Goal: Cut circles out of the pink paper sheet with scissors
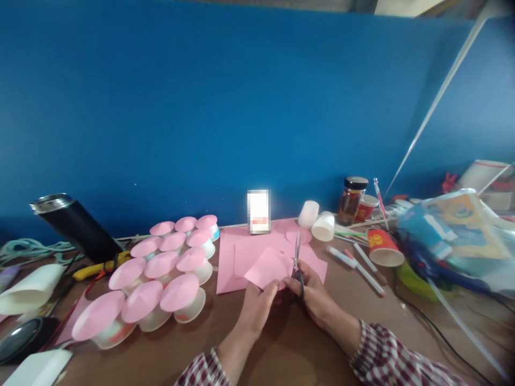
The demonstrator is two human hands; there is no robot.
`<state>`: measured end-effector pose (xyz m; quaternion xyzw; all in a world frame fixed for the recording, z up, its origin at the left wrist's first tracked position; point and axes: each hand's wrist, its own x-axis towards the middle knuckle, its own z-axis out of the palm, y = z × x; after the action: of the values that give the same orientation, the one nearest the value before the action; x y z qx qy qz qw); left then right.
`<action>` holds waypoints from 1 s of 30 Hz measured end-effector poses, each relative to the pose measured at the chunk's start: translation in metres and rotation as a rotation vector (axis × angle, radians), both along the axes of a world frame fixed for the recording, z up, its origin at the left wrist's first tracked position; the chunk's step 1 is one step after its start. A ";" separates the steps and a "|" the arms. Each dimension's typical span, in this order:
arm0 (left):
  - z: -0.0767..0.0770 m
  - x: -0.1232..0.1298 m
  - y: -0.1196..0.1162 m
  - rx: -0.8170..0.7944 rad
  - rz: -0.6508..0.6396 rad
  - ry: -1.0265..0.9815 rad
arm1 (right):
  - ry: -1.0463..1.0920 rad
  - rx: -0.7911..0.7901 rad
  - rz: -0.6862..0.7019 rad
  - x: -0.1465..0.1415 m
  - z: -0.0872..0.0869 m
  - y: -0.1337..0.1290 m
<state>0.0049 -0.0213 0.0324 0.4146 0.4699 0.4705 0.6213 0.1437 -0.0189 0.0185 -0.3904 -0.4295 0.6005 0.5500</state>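
My left hand (258,305) pinches the near edge of a pink piece of paper (266,268), thumb on top. In my right hand (314,297) is a pair of scissors (298,262) with dark handles, its blades pointing up and away from me beside the paper's right edge. The blades look nearly closed; whether they touch the paper is hard to make out. Larger pink sheets (227,262) lie flat on the table beyond my hands, with a pink paper circle (298,235) at their far right.
Several paper cups topped with pink paper cones (181,292) stand in rows at left, near a black bottle (76,225). White cups (323,226), a jar (352,201), markers (341,257) and a red cup (384,249) are at right. A blue panel (257,107) rises behind.
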 end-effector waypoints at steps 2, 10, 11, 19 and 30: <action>-0.002 0.000 0.001 -0.009 -0.005 -0.005 | -0.020 0.003 -0.020 -0.001 0.001 -0.001; -0.023 0.005 0.008 -0.065 0.172 -0.021 | 0.004 0.040 -0.115 -0.017 0.000 0.006; -0.024 0.005 0.009 -0.068 0.193 -0.042 | 0.003 0.049 -0.112 -0.019 0.001 0.007; -0.025 0.004 0.009 -0.073 0.190 -0.105 | -0.066 0.098 -0.153 -0.019 0.000 0.007; -0.009 0.002 0.013 -0.173 0.342 -0.328 | -0.338 0.206 -0.106 -0.007 -0.010 0.007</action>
<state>0.0064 -0.0082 0.0236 0.1924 0.4646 0.5878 0.6337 0.1364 -0.0116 0.0085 -0.4494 -0.5537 0.4495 0.5379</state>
